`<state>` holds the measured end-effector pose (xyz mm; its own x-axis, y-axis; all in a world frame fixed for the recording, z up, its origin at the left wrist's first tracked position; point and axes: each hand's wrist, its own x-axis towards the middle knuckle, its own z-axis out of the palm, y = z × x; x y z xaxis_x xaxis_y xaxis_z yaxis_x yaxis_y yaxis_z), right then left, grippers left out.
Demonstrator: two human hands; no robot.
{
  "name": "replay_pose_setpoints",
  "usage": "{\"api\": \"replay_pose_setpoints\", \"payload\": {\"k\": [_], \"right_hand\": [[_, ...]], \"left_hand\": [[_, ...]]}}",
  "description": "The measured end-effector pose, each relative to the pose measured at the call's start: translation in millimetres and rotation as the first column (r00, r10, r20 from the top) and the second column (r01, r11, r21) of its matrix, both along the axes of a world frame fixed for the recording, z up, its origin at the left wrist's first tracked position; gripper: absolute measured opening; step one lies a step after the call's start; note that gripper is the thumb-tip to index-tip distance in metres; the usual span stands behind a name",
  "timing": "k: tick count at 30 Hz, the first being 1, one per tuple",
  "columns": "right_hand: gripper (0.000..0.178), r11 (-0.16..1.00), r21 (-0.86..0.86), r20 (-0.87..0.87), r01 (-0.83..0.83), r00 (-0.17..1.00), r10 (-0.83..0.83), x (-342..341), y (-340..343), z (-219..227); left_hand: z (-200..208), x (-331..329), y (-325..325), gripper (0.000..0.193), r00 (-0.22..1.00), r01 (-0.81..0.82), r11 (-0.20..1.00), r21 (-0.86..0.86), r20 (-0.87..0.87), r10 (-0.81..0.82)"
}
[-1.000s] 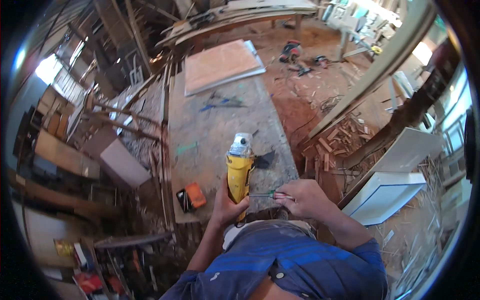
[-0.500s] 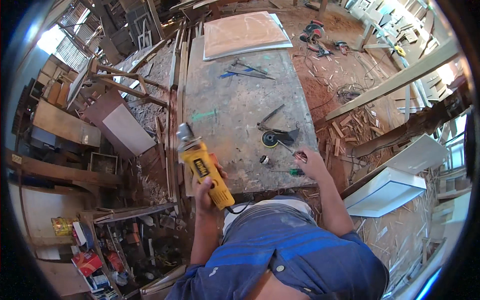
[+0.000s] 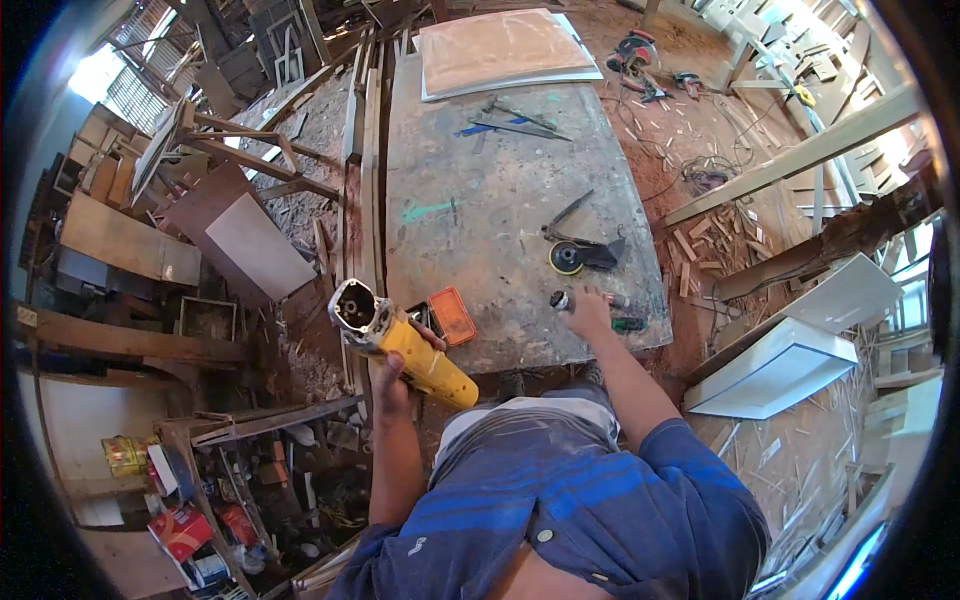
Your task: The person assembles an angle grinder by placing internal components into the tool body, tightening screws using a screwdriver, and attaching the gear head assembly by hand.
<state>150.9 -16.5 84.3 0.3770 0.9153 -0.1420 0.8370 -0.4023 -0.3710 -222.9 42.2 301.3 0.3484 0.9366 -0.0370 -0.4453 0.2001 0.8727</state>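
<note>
My left hand (image 3: pixel 393 380) is wrapped round the body of a yellow power tool (image 3: pixel 430 370), its open metal front end tilted up toward the far left. An open orange case (image 3: pixel 452 316) lies on the workbench (image 3: pixel 500 250) just beyond that hand. My right hand (image 3: pixel 588 312) is at the bench's near right, its fingers closed on a small dark round part with a pale band (image 3: pixel 561 300). Beside it lie a screwdriver with a green handle (image 3: pixel 628 324) and another hand tool (image 3: pixel 620 300), partly hidden. Further off sits a round black disc with a yellow rim (image 3: pixel 566 257).
A dark angled metal tool (image 3: pixel 570 215) and blue-handled tools (image 3: pixel 510 128) lie on the bench. Stacked sheets (image 3: pixel 505 50) cover its far end. Power tools (image 3: pixel 635 60) and wood scraps are on the floor at right. A cluttered shelf (image 3: pixel 270 470) stands at near left.
My right hand has let go of the slim metal tool and moved left to the small round part. My left hand has turned the power tool, showing its open front end.
</note>
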Motion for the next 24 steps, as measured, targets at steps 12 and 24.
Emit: {"api": "replay_pose_setpoints", "payload": {"k": [12, 24], "right_hand": [[0.065, 0.988, -0.049, -0.062, 0.145, 0.987, -0.148, -7, 3, -52], [0.049, 0.853, 0.100, -0.710, 0.513, 0.637, -0.300, -14, 29, -50]], "left_hand": [[2, 23, -1, 0.108, 0.961, 0.227, 0.973, -0.040, 0.174, -0.217], [3, 37, 7, 0.114, 0.858, 0.414, 0.903, -0.116, 0.379, -0.346]]}}
